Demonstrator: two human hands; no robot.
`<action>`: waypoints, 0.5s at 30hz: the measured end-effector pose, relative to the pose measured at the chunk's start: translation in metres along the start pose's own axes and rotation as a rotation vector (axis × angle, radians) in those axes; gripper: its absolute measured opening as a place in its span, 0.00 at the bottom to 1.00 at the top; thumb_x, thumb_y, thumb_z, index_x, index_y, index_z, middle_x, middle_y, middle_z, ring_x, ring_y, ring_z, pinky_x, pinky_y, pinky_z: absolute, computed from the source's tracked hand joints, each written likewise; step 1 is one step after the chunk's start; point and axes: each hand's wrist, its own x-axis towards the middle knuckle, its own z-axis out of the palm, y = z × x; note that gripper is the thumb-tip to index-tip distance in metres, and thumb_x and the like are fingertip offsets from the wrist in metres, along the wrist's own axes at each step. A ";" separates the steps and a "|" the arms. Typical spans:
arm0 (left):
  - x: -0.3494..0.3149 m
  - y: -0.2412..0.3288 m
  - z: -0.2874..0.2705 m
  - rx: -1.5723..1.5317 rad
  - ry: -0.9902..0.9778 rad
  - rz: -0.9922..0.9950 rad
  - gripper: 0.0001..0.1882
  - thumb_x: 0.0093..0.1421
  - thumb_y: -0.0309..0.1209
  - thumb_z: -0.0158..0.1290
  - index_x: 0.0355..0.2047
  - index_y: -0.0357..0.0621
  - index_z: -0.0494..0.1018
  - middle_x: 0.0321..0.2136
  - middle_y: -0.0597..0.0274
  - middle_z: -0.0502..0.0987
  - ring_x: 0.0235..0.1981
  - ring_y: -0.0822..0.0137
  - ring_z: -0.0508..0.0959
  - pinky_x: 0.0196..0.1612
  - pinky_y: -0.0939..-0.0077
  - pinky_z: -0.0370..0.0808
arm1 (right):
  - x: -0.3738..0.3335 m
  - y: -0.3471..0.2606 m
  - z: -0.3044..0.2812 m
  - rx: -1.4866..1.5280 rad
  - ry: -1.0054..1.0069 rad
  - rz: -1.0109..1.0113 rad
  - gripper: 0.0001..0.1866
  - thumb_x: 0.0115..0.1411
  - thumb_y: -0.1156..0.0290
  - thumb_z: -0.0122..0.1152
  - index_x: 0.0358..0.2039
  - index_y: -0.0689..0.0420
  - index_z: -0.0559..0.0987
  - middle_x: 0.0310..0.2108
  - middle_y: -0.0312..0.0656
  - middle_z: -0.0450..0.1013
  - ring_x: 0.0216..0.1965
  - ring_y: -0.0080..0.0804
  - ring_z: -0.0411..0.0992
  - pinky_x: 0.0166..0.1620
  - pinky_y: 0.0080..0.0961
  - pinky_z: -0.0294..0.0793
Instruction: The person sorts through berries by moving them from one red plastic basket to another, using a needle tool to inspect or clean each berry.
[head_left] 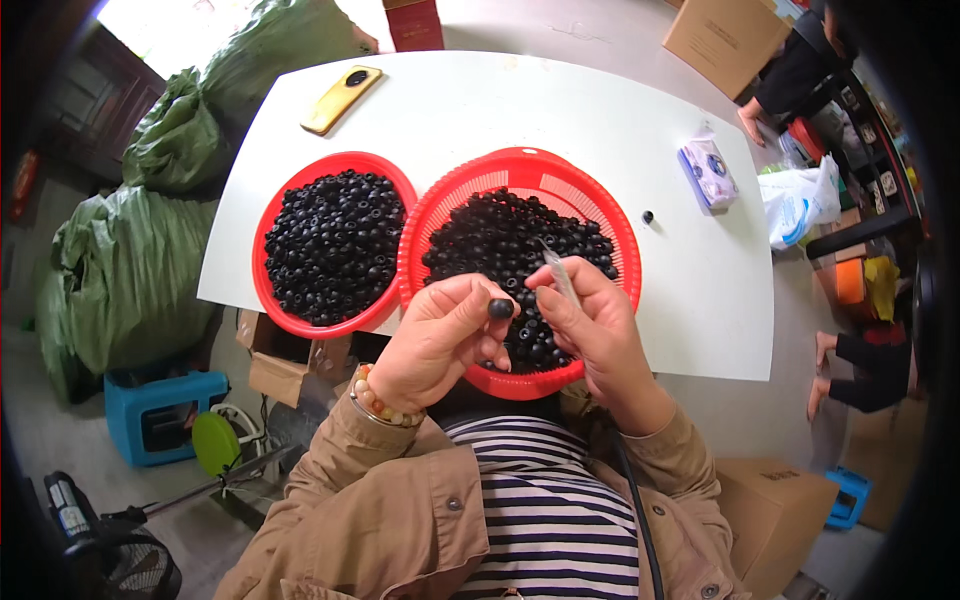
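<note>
Between the thumb and fingers of my left hand (437,330) is a small round black bead-like piece (500,308). My right hand (603,335) pinches a slim pointed tool (563,280) with a pale handle, its thin tip pointing up and away from me, apart from the piece. Both hands are over the near part of a red slotted basket (628,235), which holds a heap of similar black pieces (500,225), several with visible holes. Left of it, a smaller red basin (262,255) is filled with more black pieces (335,240).
The white table (480,105) also bears a yellow phone (341,100), a lilac packet (708,172) and one stray black piece (648,217). Green sacks (130,275), a blue stool (165,410) and a fan (125,560) stand left. Cardboard boxes (770,520) and other people's feet (820,375) are right.
</note>
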 end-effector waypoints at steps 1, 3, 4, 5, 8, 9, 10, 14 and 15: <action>-0.001 0.004 -0.001 0.003 0.011 0.014 0.11 0.58 0.35 0.45 0.31 0.39 0.69 0.23 0.66 0.70 0.20 0.78 0.71 0.26 0.81 0.73 | 0.000 0.003 -0.002 -0.001 -0.018 0.003 0.06 0.54 0.71 0.54 0.32 0.58 0.70 0.26 0.29 0.66 0.27 0.10 0.62 0.30 0.09 0.62; -0.003 0.016 -0.005 0.297 0.181 0.188 0.10 0.58 0.31 0.46 0.32 0.36 0.69 0.24 0.63 0.71 0.21 0.78 0.72 0.26 0.84 0.72 | -0.001 0.009 -0.009 -0.251 0.079 -0.158 0.06 0.54 0.73 0.55 0.32 0.59 0.70 0.26 0.29 0.66 0.27 0.10 0.61 0.30 0.08 0.61; -0.005 0.026 -0.006 0.405 0.255 0.246 0.08 0.58 0.28 0.46 0.33 0.34 0.70 0.25 0.61 0.73 0.21 0.77 0.72 0.26 0.86 0.72 | -0.002 0.011 -0.011 -0.298 0.105 -0.199 0.06 0.54 0.75 0.54 0.33 0.61 0.70 0.25 0.29 0.65 0.26 0.10 0.60 0.30 0.08 0.60; -0.005 0.032 -0.013 0.530 0.305 0.325 0.09 0.58 0.29 0.46 0.35 0.36 0.69 0.25 0.62 0.72 0.22 0.79 0.71 0.27 0.84 0.72 | -0.004 0.010 -0.011 -0.253 0.111 -0.185 0.07 0.54 0.75 0.54 0.33 0.61 0.69 0.24 0.28 0.65 0.26 0.10 0.59 0.29 0.07 0.59; -0.009 0.051 -0.037 0.682 0.562 0.469 0.07 0.56 0.26 0.48 0.34 0.36 0.70 0.25 0.65 0.72 0.21 0.80 0.70 0.25 0.88 0.70 | -0.006 0.009 -0.013 -0.259 0.124 -0.184 0.07 0.54 0.75 0.54 0.33 0.61 0.69 0.24 0.28 0.64 0.25 0.09 0.59 0.29 0.07 0.59; -0.013 0.058 -0.048 0.756 0.651 0.529 0.06 0.55 0.24 0.49 0.32 0.35 0.71 0.25 0.66 0.73 0.21 0.80 0.71 0.24 0.89 0.70 | -0.006 0.008 -0.011 -0.284 0.127 -0.201 0.07 0.54 0.75 0.54 0.33 0.61 0.69 0.24 0.27 0.64 0.25 0.09 0.58 0.29 0.07 0.58; -0.017 0.061 -0.059 0.805 0.734 0.567 0.05 0.54 0.24 0.50 0.32 0.37 0.72 0.24 0.68 0.73 0.22 0.81 0.70 0.23 0.90 0.69 | -0.006 0.009 -0.010 -0.309 0.133 -0.218 0.07 0.54 0.75 0.55 0.33 0.61 0.69 0.23 0.27 0.64 0.24 0.09 0.58 0.28 0.07 0.58; -0.027 0.071 -0.091 1.062 0.953 0.607 0.04 0.51 0.26 0.53 0.29 0.40 0.74 0.21 0.70 0.73 0.19 0.83 0.68 0.21 0.92 0.65 | -0.004 0.014 -0.011 -0.370 0.127 -0.221 0.07 0.54 0.75 0.55 0.33 0.61 0.70 0.23 0.27 0.63 0.23 0.09 0.56 0.27 0.07 0.56; -0.028 0.071 -0.095 1.119 0.958 0.627 0.04 0.51 0.26 0.54 0.28 0.40 0.74 0.21 0.71 0.73 0.18 0.84 0.67 0.20 0.92 0.64 | -0.004 0.014 -0.011 -0.385 0.129 -0.233 0.07 0.54 0.75 0.55 0.33 0.61 0.70 0.22 0.27 0.63 0.23 0.09 0.56 0.26 0.07 0.55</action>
